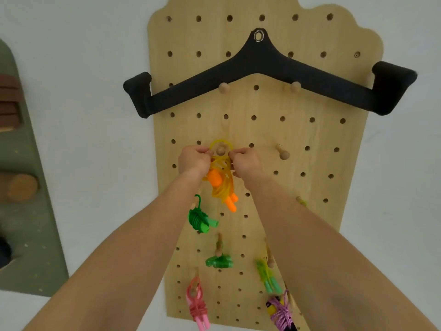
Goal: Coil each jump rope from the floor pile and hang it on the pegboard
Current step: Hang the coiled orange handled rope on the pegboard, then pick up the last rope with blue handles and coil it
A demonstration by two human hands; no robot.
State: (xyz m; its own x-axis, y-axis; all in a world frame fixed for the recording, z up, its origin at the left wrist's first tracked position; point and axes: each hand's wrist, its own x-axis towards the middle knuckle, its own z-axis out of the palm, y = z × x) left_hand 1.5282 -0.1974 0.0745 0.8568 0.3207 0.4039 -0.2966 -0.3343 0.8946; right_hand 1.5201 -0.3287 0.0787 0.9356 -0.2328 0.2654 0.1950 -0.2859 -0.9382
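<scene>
left hand [194,160]: fingers curled, pinching the yellow jump rope [220,185] loop just left of a wooden peg [220,150] | right hand [245,163]: curled, pinching the same loop just right of it | rope: loop arched over the peg on the pegboard [262,134], coil and orange handles hanging between the wrists

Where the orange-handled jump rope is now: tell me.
Head view: the orange-handled jump rope hangs mid-height on the pegboard, looped over a wooden peg, pinched between left hand and right hand, above the dark green rope.
</scene>
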